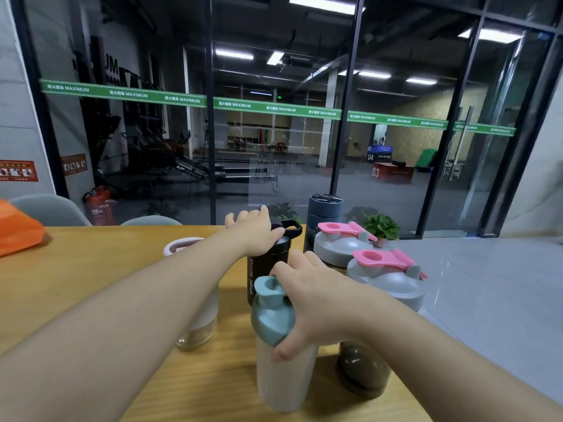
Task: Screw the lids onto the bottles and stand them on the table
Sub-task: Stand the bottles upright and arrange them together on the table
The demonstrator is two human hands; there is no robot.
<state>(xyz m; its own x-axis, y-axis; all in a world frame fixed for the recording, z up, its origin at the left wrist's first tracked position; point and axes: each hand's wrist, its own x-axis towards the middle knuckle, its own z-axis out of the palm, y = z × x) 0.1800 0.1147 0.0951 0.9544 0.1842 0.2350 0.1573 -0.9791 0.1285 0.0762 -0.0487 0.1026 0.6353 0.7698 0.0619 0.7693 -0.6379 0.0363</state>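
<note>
Several bottles stand upright on the wooden table [91, 284]. My left hand [254, 231] grips the lid of a black sport bottle [263, 269] from above. My right hand [316, 303] wraps the teal lid [271, 312] of a white bottle [283, 376] nearest to me. Two grey-lidded bottles with pink flip caps [341, 242] [387, 278] stand to the right, the nearer one with a dark body [362, 373]. A dark blue bottle [323, 220] stands behind them. Under my left forearm is a white bottle with a pale pink rim [182, 245].
An orange bag [18, 229] lies at the table's far left. Two grey chair backs [48, 210] show behind the far edge. A potted plant [380, 229] sits on the floor by the glass wall. The table's right edge runs just beside the grey bottles.
</note>
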